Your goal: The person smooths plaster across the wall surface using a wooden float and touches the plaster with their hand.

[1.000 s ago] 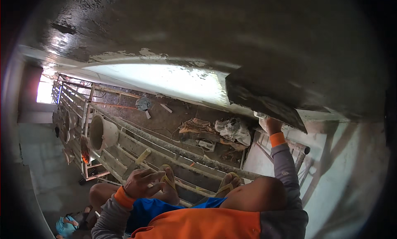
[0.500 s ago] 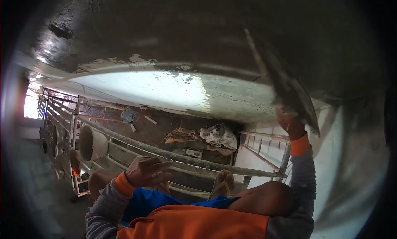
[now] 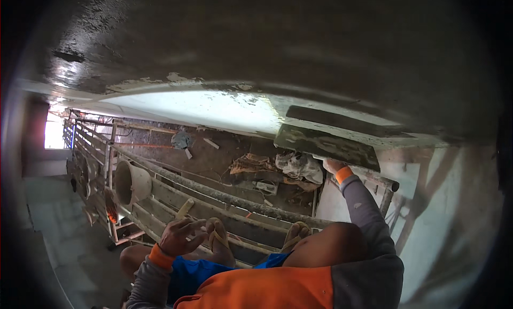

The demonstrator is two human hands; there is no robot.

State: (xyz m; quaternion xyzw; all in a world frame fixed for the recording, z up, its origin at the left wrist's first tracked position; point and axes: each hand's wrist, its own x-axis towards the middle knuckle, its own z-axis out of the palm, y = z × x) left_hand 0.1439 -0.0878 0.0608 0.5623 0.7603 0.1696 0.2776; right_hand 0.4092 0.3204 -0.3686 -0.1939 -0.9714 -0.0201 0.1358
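Observation:
My right hand [image 3: 334,166] is closed behind a long rectangular plastering float [image 3: 328,145]; its handle is hidden from view. The float's broad face is smeared with grey plaster. Its upper edge is close to the lower part of the wet grey plastered wall [image 3: 256,52], and I cannot tell whether they touch. My left hand [image 3: 181,237] hovers over my lap beside my sandaled foot, fingers loosely curved and apart, with nothing in them. A short wooden stick [image 3: 185,208] lies just beyond it on the planks.
I sit on scaffold planks [image 3: 246,223] with a plaster-crusted rail [image 3: 214,194] ahead. At the left are a pale bucket [image 3: 132,182] and an orange object [image 3: 111,206]. Below lie a whitish sack [image 3: 299,167], brown sacking [image 3: 251,163] and wood scraps [image 3: 211,143]. A pale wall [image 3: 417,202] stands at the right.
My right hand has brought the float down and to the left, from steeply tilted to nearly level along the wall's lower part. My left hand has lowered slightly, its fingers spreading a little.

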